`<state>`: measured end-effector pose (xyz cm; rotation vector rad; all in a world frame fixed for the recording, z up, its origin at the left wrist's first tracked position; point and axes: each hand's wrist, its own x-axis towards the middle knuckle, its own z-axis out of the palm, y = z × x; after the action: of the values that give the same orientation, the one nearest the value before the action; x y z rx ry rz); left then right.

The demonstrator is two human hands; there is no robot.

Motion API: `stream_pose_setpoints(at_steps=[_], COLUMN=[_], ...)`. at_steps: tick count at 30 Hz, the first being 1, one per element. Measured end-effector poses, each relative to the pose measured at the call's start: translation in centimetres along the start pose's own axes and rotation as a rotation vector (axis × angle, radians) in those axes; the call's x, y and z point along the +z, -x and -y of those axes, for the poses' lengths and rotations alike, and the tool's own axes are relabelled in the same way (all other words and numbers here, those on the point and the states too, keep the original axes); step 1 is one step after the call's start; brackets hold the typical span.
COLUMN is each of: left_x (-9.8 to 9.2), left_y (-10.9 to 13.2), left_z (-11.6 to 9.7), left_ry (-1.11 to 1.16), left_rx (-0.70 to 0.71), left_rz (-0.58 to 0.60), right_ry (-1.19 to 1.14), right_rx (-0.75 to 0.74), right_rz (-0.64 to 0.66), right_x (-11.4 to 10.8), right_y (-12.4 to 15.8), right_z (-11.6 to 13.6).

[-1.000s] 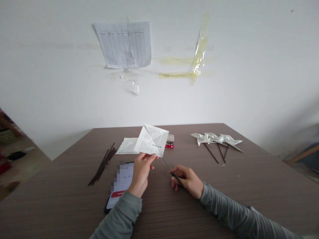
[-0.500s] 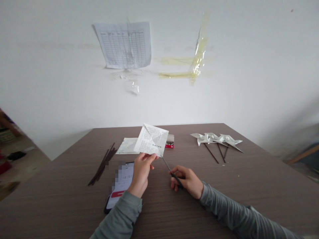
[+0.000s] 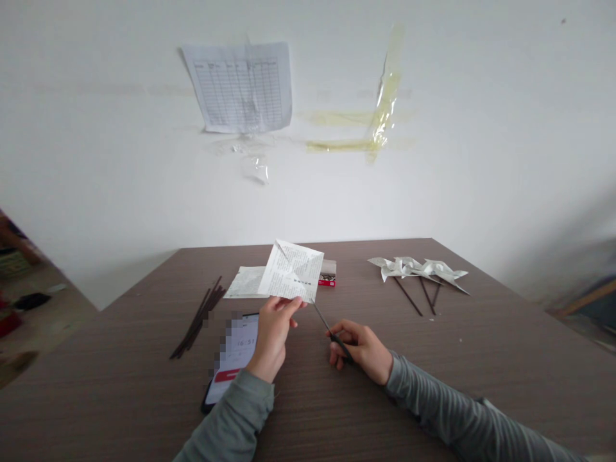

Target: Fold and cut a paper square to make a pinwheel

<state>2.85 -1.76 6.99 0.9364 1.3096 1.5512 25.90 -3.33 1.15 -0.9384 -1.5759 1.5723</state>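
Paper square: white printed paper square (image 3: 293,269), creased along its diagonals, held tilted above the brown wood-grain counter (image 3: 433,372).
Left hand: left hand (image 3: 272,333) closed in a pinch, thumb and fingers gripping the square's lower edge.
Right hand: right hand (image 3: 363,346) closed around the dark handle of slim grey-bladed scissors (image 3: 323,319), low over the counter.
Scissors: slanted up and to the left, tip touching or just beside the square's lower right corner; blades too thin to tell whether parted.
Step in hand: judged as the start of a cut, entering at that corner along a diagonal crease.
Next move: calls for a steady pinch close to the corner, blades lined up on the crease, paper kept taut and clear of the fingers.
Under the left forearm: black phone with a lit screen (image 3: 238,353), flat on the counter.
Left side: bundle of thin dark sticks (image 3: 197,321), well apart from both hands.
Behind the square: flat white printed sheet (image 3: 245,282) and small red box (image 3: 328,277).
Far right: folded white paper pinwheels on dark sticks (image 3: 418,268), lying together.
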Motion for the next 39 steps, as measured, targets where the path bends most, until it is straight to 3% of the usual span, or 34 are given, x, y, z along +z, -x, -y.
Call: stream_pose_setpoints(at_steps=[39], left_x=[0.03], left_y=[0.03], left_z=[-0.28], left_ry=[0.006], left_rx=[-0.001], left_rz=[0.013], right_ry=[0.034], right_rx=[-0.025], right_rz=[-0.035], right_x=[0.07], right_y=[0.15], right_z=[0.20])
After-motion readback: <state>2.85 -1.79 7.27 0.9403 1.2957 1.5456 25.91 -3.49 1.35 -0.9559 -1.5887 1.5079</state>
